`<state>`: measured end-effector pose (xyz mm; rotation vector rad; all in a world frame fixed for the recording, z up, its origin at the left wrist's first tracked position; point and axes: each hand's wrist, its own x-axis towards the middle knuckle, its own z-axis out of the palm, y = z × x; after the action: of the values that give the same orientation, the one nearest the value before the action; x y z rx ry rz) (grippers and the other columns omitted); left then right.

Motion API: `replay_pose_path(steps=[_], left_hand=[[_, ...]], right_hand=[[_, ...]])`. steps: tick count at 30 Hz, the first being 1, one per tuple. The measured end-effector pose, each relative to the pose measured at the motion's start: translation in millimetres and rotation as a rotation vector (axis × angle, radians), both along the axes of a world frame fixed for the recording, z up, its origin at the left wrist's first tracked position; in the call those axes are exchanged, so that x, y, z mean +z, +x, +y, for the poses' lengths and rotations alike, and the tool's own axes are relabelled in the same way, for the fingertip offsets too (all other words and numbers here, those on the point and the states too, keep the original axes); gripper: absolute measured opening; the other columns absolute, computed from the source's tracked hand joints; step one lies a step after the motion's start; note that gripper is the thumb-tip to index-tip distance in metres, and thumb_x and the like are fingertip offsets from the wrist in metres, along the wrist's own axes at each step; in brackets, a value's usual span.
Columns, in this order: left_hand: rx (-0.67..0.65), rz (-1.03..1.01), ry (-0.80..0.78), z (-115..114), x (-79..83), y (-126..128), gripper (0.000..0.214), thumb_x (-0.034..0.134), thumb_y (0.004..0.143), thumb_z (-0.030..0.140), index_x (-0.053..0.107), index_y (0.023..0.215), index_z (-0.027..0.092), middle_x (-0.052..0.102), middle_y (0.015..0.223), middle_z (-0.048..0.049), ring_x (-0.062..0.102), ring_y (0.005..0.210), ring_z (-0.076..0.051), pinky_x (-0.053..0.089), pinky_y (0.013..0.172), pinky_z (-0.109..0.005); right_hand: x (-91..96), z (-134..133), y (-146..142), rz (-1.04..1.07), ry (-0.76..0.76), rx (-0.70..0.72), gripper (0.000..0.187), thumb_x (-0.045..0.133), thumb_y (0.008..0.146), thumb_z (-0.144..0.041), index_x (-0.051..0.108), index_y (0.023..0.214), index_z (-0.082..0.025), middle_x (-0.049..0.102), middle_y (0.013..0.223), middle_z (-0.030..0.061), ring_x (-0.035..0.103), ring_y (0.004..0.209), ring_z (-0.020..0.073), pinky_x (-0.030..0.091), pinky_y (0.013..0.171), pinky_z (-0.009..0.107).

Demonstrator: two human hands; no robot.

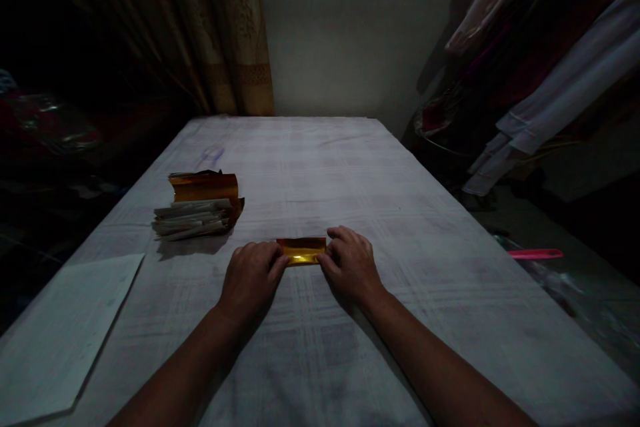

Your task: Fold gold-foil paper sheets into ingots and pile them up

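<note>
A small shiny gold foil strip (pixel 301 251) lies on the cloth-covered table (pixel 350 173) in front of me. My left hand (pixel 251 278) pinches its left end, fingers curled down onto it. At the strip's right end my right hand (pixel 350 263) grips it the same way. Both forearms reach in from the bottom of the view. The strip's ends are hidden under my fingers.
A stack of gold foil sheets and white papers (pixel 200 210) sits at the left of the table. A white sheet (pixel 60 333) lies at the near left corner. Curtains hang behind; hanging clothes (pixel 550 80) crowd the right. A pink object (pixel 535 254) lies off the right edge.
</note>
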<state>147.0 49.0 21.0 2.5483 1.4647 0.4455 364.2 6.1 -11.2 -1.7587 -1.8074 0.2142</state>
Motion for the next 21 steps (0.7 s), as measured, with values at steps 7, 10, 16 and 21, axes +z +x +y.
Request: replay_pose_path(steps=[7, 10, 16, 21], left_hand=[[0.009, 0.036, 0.026, 0, -3.3, 0, 0.012, 0.058, 0.095, 0.028, 0.061, 0.086, 0.022, 0.069, 0.087, -0.0035, 0.063, 0.084, -0.025, 0.043, 0.077, -0.039], [0.01, 0.091, 0.087, -2, -4.2, 1, 0.01, 0.059, 0.096, 0.027, 0.063, 0.088, 0.021, 0.068, 0.09, -0.005, 0.063, 0.085, -0.026, 0.044, 0.076, -0.039], [-0.24, 0.093, 0.283, -19, -4.9, 13, 0.016, 0.055, 0.098, 0.019, 0.068, 0.091, 0.022, 0.071, 0.093, -0.0058, 0.063, 0.087, -0.024, 0.047, 0.083, -0.04], [-0.351, -0.006, 0.287, -34, -13.8, 20, 0.024, 0.055, 0.098, 0.02, 0.065, 0.12, 0.017, 0.072, 0.113, -0.0111, 0.065, 0.104, -0.027, 0.051, 0.092, -0.044]], right_hand=[[-0.1, 0, -1, 0.002, 0.017, 0.002, 0.008, 0.063, 0.087, -0.025, 0.06, 0.079, -0.023, 0.067, 0.127, 0.0115, 0.052, 0.129, 0.0302, 0.033, 0.107, 0.05], [1.2, -1, -2, -0.002, 0.022, -0.002, 0.007, 0.062, 0.088, -0.024, 0.059, 0.081, -0.023, 0.067, 0.126, 0.0114, 0.053, 0.129, 0.0294, 0.033, 0.108, 0.05], [3.6, -1, -4, 0.0, 0.012, -0.012, 0.005, 0.064, 0.087, -0.022, 0.059, 0.085, -0.023, 0.066, 0.127, 0.0114, 0.053, 0.129, 0.0282, 0.032, 0.108, 0.049], [3.2, -1, -5, 0.007, 0.021, -0.014, 0.004, 0.061, 0.088, -0.022, 0.059, 0.085, -0.023, 0.066, 0.127, 0.0109, 0.053, 0.129, 0.0277, 0.032, 0.109, 0.049]])
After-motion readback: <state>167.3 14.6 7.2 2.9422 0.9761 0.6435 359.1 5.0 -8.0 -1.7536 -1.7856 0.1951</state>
